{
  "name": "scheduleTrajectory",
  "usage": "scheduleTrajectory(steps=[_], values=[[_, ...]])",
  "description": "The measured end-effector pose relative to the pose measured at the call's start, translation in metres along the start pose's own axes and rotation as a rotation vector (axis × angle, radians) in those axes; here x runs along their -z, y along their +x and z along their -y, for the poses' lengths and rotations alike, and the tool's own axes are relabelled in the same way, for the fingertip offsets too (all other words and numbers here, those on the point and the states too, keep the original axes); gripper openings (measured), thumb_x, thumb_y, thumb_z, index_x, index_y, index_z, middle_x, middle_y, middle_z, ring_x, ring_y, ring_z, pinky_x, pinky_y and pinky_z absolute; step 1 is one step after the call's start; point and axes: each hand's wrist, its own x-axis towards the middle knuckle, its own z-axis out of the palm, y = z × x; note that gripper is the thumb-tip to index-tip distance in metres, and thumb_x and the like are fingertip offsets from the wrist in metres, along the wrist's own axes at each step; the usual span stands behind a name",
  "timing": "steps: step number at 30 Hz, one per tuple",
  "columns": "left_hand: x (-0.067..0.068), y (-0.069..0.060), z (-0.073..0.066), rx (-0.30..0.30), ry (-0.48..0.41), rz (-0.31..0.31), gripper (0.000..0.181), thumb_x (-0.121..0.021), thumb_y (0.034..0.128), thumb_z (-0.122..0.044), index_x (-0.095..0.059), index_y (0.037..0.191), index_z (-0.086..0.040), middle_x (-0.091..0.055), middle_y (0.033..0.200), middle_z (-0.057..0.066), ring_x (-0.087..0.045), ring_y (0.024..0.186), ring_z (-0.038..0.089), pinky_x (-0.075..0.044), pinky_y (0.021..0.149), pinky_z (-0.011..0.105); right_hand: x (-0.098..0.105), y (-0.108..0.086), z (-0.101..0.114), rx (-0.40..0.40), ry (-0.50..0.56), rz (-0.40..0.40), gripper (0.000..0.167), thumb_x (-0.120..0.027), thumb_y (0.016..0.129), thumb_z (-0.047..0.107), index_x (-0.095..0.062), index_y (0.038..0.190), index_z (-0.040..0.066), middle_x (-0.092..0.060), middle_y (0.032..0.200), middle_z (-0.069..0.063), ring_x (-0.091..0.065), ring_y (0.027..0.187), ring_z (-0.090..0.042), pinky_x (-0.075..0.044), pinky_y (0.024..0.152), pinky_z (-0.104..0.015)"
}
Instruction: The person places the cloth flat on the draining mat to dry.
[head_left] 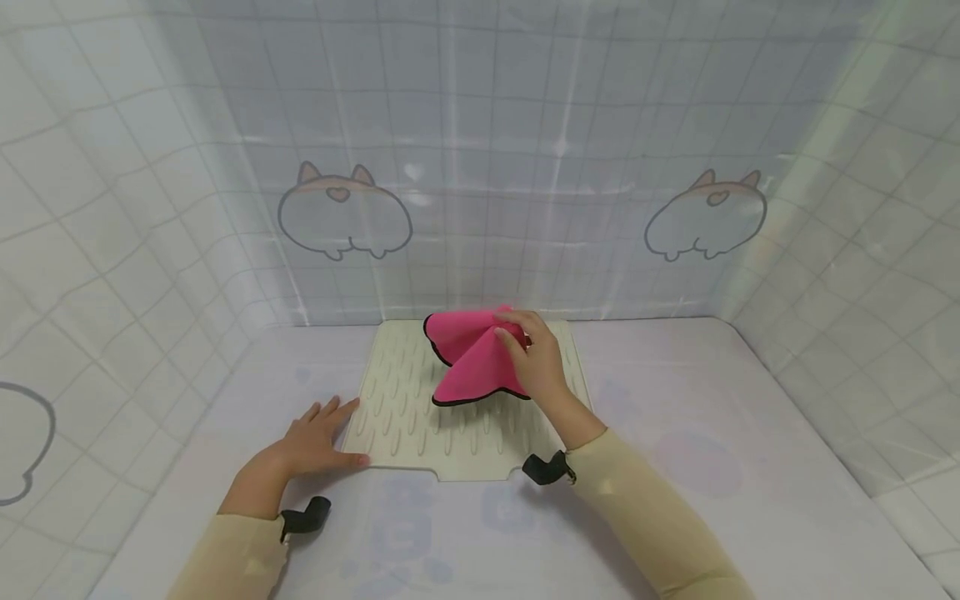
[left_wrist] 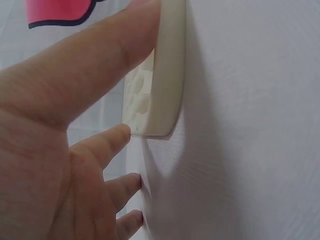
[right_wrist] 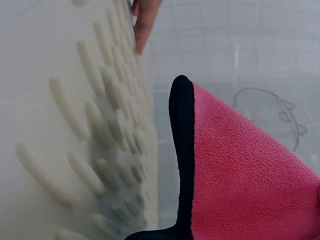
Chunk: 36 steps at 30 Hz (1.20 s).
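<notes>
A pink cloth with black edging (head_left: 476,362) hangs in folds over a cream tray-like board (head_left: 390,425) with raised oval ridges. My right hand (head_left: 536,354) pinches the cloth near its top right. In the right wrist view, the cloth (right_wrist: 240,170) shows a fuzzy surface and hangs apart from the ridged board (right_wrist: 65,165). At the board's near left corner, my left hand (head_left: 318,442) has its fingers spread. The left wrist view shows the thumb of that hand (left_wrist: 90,70) against the board's edge (left_wrist: 170,75), with an index fingertip at the corner.
The board lies on a pale, faintly printed surface (head_left: 675,450). Behind it rises a grid-patterned wall (head_left: 480,208) with two cartoon animal drawings. Similar side walls (head_left: 105,233) stand left and right. A dark wrist-worn piece (head_left: 546,468) sits by the right cuff.
</notes>
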Motion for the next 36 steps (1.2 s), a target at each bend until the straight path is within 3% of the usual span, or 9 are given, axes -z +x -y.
scheduleTrajectory(steps=[6, 12, 18, 21, 28, 36], values=[[0.000, 0.001, 0.000, 0.004, 0.024, 0.001, 0.109, -0.079, 0.0758, -0.059, -0.032, 0.154, 0.000, -0.020, 0.154, 0.040, -0.011, 0.139, 0.066, -0.012, 0.104, 0.081, -0.009, -0.005, -0.001, -0.120, 0.034, 0.089, 0.027, -0.068, 0.096, 0.020, -0.070, 0.123, 0.016, -0.064, 0.124, -0.003, -0.060, 0.107, -0.021, -0.052, 0.079, -0.037], [0.000, 0.002, 0.000, 0.003, 0.050, 0.009, 0.109, -0.079, 0.0770, -0.058, -0.031, 0.154, 0.001, -0.020, 0.154, 0.041, -0.012, 0.138, 0.067, -0.014, 0.104, 0.081, -0.015, -0.011, -0.008, -0.261, -0.018, 0.255, 0.028, -0.066, 0.098, 0.021, -0.069, 0.126, 0.018, -0.062, 0.132, -0.003, -0.055, 0.125, -0.023, -0.051, 0.098, -0.043], [-0.001, 0.005, 0.002, -0.001, 0.052, 0.005, 0.108, -0.079, 0.0771, -0.059, -0.031, 0.154, 0.000, -0.020, 0.154, 0.040, -0.012, 0.138, 0.067, -0.014, 0.103, 0.081, -0.019, -0.013, -0.013, -0.348, -0.151, 0.442, 0.021, -0.067, 0.098, 0.022, -0.071, 0.118, 0.019, -0.067, 0.108, -0.002, -0.059, 0.097, -0.020, -0.051, 0.082, -0.035], [-0.002, 0.005, 0.003, -0.003, 0.048, 0.004, 0.109, -0.079, 0.0768, -0.059, -0.030, 0.155, 0.000, -0.019, 0.155, 0.040, -0.011, 0.138, 0.067, -0.014, 0.103, 0.081, -0.020, -0.015, -0.016, -0.367, -0.183, 0.531, 0.018, -0.067, 0.098, 0.021, -0.072, 0.115, 0.019, -0.066, 0.100, 0.000, -0.057, 0.091, -0.018, -0.050, 0.078, -0.031], [-0.002, 0.004, 0.004, -0.012, 0.047, -0.006, 0.109, -0.079, 0.0770, -0.059, -0.031, 0.154, 0.000, -0.020, 0.154, 0.040, -0.012, 0.138, 0.067, -0.014, 0.103, 0.081, -0.019, -0.017, -0.015, -0.361, -0.195, 0.561, 0.018, -0.068, 0.097, 0.021, -0.072, 0.115, 0.019, -0.066, 0.104, -0.001, -0.058, 0.091, -0.019, -0.051, 0.079, -0.032], [-0.001, 0.002, 0.000, 0.001, 0.048, 0.003, 0.108, -0.078, 0.0773, -0.058, -0.031, 0.154, 0.000, -0.019, 0.154, 0.040, -0.011, 0.138, 0.067, -0.013, 0.103, 0.081, -0.002, -0.009, -0.008, -0.334, -0.139, 0.600, 0.027, -0.065, 0.100, 0.022, -0.070, 0.126, 0.023, -0.066, 0.121, 0.000, -0.058, 0.114, -0.021, -0.051, 0.094, -0.039]])
